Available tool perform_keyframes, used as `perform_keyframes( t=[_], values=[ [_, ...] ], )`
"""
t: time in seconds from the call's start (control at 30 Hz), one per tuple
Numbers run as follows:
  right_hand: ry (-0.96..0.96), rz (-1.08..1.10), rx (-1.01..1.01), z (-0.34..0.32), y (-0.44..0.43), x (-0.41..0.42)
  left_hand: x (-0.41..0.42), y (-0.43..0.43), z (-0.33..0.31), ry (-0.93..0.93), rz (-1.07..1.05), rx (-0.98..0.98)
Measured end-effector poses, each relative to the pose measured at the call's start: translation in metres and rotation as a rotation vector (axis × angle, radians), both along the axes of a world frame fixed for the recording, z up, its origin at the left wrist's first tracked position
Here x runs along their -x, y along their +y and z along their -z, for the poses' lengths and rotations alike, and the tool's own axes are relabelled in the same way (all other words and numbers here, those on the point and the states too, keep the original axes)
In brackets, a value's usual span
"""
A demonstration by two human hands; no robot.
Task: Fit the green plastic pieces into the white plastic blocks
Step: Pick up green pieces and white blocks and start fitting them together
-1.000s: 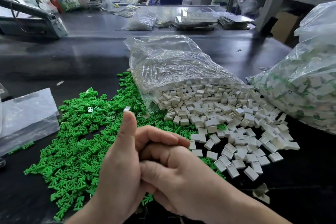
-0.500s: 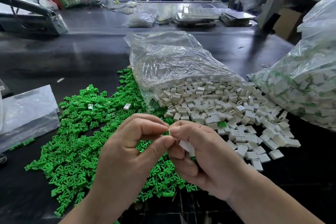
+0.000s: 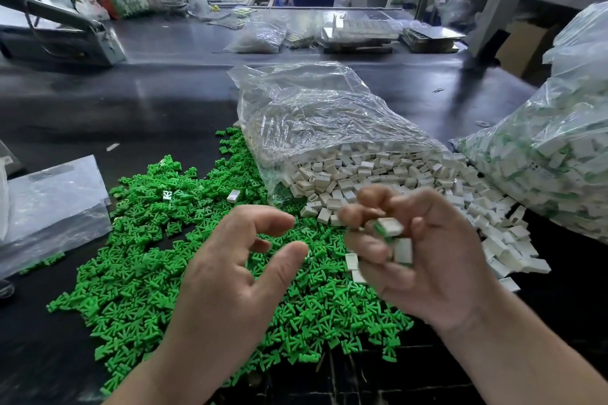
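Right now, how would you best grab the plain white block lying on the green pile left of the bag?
Probably from above, pinching the white block across its two long sides: it lies alone atop the green pieces, sides exposed.

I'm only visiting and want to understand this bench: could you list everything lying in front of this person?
green pieces: many, green, loose heap left of centre
clear bag: one, transparent, centre
white blocks: many, white, spilling from the clear bag
full bag: one, clear, white-and-green parts inside, right edge
plastic sheet: one, clear, left edge
table: one, black, beneath everything
left hand: one, empty, fingers relaxed
right hand: one, fingers curled round a few held blocks, blurred
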State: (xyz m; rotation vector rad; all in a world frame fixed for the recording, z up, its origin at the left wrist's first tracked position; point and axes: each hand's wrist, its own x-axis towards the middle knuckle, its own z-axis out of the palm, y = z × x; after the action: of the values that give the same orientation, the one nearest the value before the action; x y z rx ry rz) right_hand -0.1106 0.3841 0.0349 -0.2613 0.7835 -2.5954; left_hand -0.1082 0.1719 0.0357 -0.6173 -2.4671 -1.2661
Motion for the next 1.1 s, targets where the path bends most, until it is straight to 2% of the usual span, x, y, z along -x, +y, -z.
perform_keyframes(
  t=[0.07,0.1,0.17,0.23,0.27,0.33,0.37,0.43,0.63,0.83,0.93,0.97,1.07,1.1],
  values=[
    [0.003,0.113,-0.096,-0.004,0.017,0.004,0.005,-0.003,0.004,0.044,-0.058,0.145],
    [-0.006,0.187,-0.220,-0.006,0.023,0.005,0.007,-0.004,0.006,0.063,-0.070,0.221],
    [0.027,0.364,-0.690,-0.006,0.029,0.003,0.010,-0.007,0.010,0.077,-0.088,0.397],
    [0.169,0.522,-1.350,-0.003,0.026,-0.001,0.012,-0.008,0.013,0.100,-0.128,0.563],
    [0.257,0.534,-1.638,0.000,0.024,-0.003,0.012,-0.009,0.014,0.111,-0.146,0.632],
    [0.346,0.396,-2.048,0.002,0.016,-0.004,0.013,-0.009,0.018,0.130,-0.156,0.714],
    [0.363,0.318,-2.185,0.002,0.012,-0.003,0.014,-0.008,0.019,0.136,-0.155,0.741],
    [0.388,0.224,-2.327,0.001,0.007,0.002,0.015,-0.007,0.021,0.134,-0.143,0.778],
    [0.388,0.219,-2.360,0.005,0.002,0.012,0.014,-0.004,0.022,0.071,-0.091,0.711],
    [0.536,0.398,-2.257,0.013,0.007,0.009,0.013,-0.004,0.021,0.031,-0.073,0.629],
    [0.472,0.503,-1.977,0.012,0.013,0.007,0.013,-0.005,0.019,-0.037,-0.066,0.426],
    [0.387,0.501,-1.808,0.010,0.015,0.007,0.014,-0.006,0.018,-0.071,-0.074,0.324],
    [0.024,0.347,-1.105,0.002,0.015,0.003,0.016,-0.007,0.018,-0.166,-0.071,0.001],
    [-0.037,0.298,-0.947,0.000,0.014,0.003,0.016,-0.006,0.017,-0.207,-0.049,-0.093]
  ],
)
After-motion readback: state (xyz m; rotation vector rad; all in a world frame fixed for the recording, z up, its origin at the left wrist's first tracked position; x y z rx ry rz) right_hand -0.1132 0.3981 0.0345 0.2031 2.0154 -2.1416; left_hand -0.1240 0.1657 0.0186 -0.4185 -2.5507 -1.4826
